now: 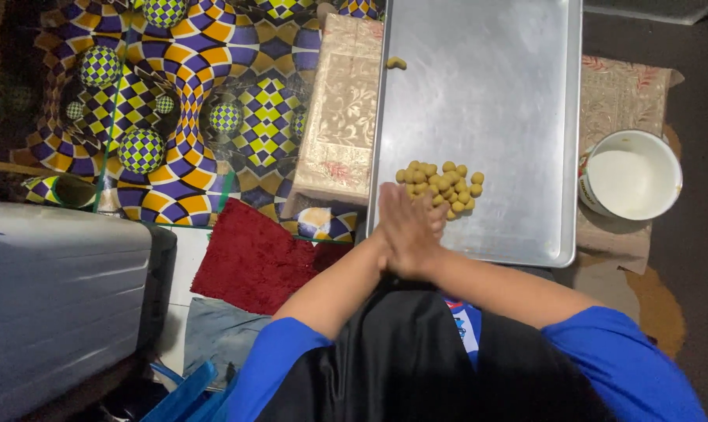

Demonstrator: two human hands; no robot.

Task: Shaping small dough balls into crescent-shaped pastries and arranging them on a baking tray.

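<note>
- Left hand (397,227) and right hand (423,234) are pressed together palm to palm, fingers pointing far, over the near edge of the metal baking tray (518,47).
- Whatever sits between the palms is hidden; likely one dough piece, but that cannot be confirmed.
- Pile of small tan dough balls (441,186) lies on the tray just beyond the fingertips, touching or nearly so; contact cannot be told.
- One stray piece (397,62) is seen at the tray's far left rim.
- Handling judgement: balls are judged light, soft and easily deformed, probably slightly tacky; they are best taken singly with a light fingertip pinch or rolled between flat palms. Squeezing would flatten them.
- Bare tray metal looks smooth, so balls are expected to roll if the tray is tilted or knocked.
- White bowl (631,173) stands right of the tray, holding something white; liquid or powder cannot be told.
- Patterned cloth (342,109) lies under the tray's left side; a red mat (252,258) lies near left.
- Cut off: tray's far end, the grey case (57,289) at near left.
- Lower pile hidden by fingertips; count not readable.
</note>
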